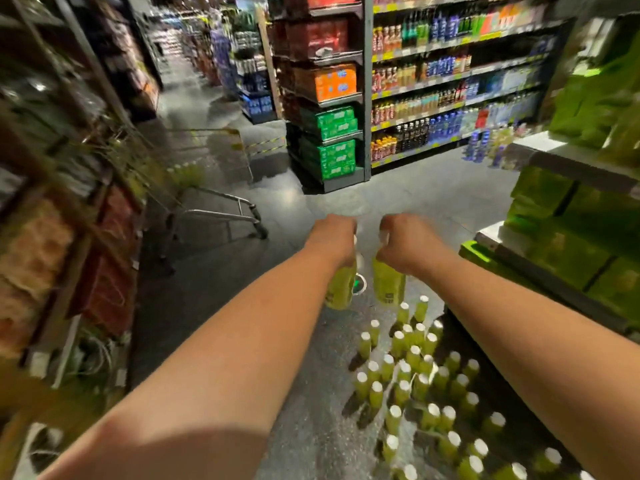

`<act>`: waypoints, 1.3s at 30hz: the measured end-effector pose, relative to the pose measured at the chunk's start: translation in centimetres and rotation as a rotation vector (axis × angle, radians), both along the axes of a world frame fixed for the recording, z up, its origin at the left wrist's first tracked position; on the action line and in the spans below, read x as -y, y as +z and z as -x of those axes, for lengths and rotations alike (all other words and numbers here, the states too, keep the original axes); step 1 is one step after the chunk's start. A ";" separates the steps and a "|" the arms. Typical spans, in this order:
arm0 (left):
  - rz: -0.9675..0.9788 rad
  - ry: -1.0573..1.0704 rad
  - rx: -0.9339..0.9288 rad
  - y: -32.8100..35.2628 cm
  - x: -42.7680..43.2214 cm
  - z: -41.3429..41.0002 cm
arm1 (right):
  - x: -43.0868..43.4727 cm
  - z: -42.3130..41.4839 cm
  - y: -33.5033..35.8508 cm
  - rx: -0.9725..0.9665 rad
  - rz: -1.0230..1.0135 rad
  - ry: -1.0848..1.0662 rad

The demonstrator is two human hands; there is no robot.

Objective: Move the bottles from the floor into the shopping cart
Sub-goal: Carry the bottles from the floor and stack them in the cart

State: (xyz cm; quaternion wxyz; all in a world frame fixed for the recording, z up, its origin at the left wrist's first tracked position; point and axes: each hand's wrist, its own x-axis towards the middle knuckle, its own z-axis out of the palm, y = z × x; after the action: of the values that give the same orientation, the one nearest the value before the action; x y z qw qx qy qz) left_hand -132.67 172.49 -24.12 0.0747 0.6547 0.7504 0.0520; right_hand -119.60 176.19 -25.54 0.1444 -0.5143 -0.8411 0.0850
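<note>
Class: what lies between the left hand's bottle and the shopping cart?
Only bare grey floor, in the head view, separates the bottle in the left hand from the shopping cart.

A cluster of white-capped green bottles (415, 372) is stood upright on the grey floor (304, 341); a shopping cart (214, 202) is parked well apart.

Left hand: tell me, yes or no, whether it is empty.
No, the left hand grips a green bottle by its neck.

Outstretched left hand (333, 234), right hand (404, 237) gripping.
</note>
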 end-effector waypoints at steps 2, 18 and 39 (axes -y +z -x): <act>-0.002 0.040 -0.002 -0.3 -1.6 4.1 | -2.3 4.2 -0.1 0.006 -0.013 0.057; -0.073 0.502 0.070 1.3 -13.4 31.7 | -20.0 35.0 1.1 0.050 -0.026 0.448; -0.090 0.547 0.079 3.1 -35.9 74.4 | -42.5 77.8 3.6 0.087 -0.038 0.495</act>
State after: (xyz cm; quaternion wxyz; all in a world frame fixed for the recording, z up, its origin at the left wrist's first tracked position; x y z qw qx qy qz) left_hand -207.03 208.44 -21.07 0.0582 0.4279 0.8927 0.1290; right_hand -197.39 218.73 -21.89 0.0925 -0.2931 -0.9482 0.0797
